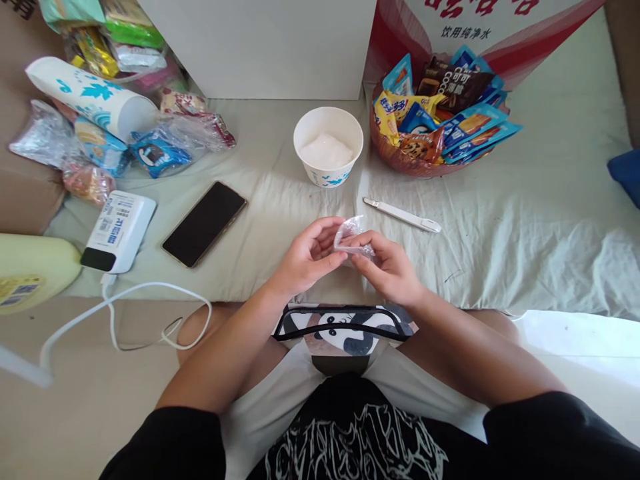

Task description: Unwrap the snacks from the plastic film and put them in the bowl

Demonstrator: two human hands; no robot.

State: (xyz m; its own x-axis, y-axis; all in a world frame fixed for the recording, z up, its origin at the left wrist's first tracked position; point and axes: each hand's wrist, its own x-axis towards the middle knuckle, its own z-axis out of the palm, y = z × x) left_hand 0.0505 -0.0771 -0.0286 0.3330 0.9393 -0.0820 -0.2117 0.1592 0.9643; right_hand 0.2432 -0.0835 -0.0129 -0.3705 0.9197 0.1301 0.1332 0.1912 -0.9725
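A small, crinkled clear plastic bag (351,230) is held between both hands at the front edge of the cloth-covered surface. My left hand (315,255) curls around its left side, thumb and fingers closed on the plastic. My right hand (387,267) pinches the other side between thumb and forefinger. Whether anything lies inside the bag, I cannot tell. Just beyond the hands stands a white paper cup (327,170) with blue print and a white substance inside. To the right lies a white utility knife (403,215), its small blade pointing left.
A black phone (205,225) and a white power bank (120,230) with a cable lie left. Wrapped snacks (160,152) and a stack of paper cups (95,100) fill the back left. A brown bowl (400,159) of snack packets stands back right, before boxes.
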